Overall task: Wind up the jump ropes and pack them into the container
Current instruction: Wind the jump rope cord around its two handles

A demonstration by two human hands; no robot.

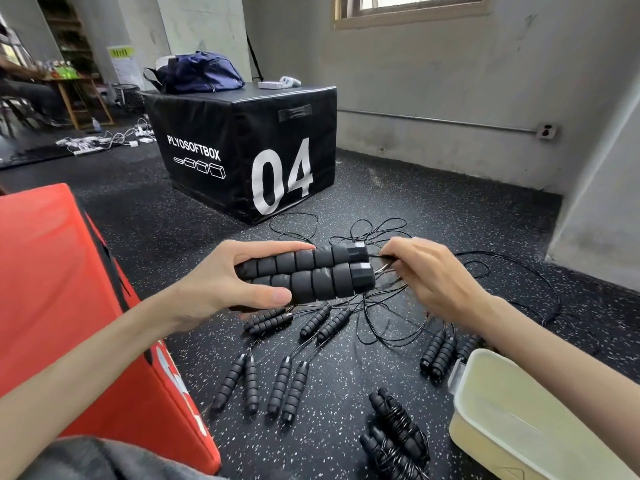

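Observation:
My left hand [221, 278] grips two black foam jump-rope handles [311, 271] held side by side, above the floor. My right hand [429, 275] pinches the thin black cord [382, 263] just past the handle ends. Several more jump ropes [287, 375] lie in pairs on the speckled floor below, their cords tangled in loops [381, 327]. Two wound-up ropes [394, 431] lie near the bottom. A cream plastic container [485, 427] sits at the lower right, partly hidden by my right forearm.
A red padded box [69, 306] stands close on my left. A black plyo box marked 04 [242, 150] stands ahead, with a blue bag [197, 72] on top. Grey walls close off the right side. Cables and a wooden table lie far left.

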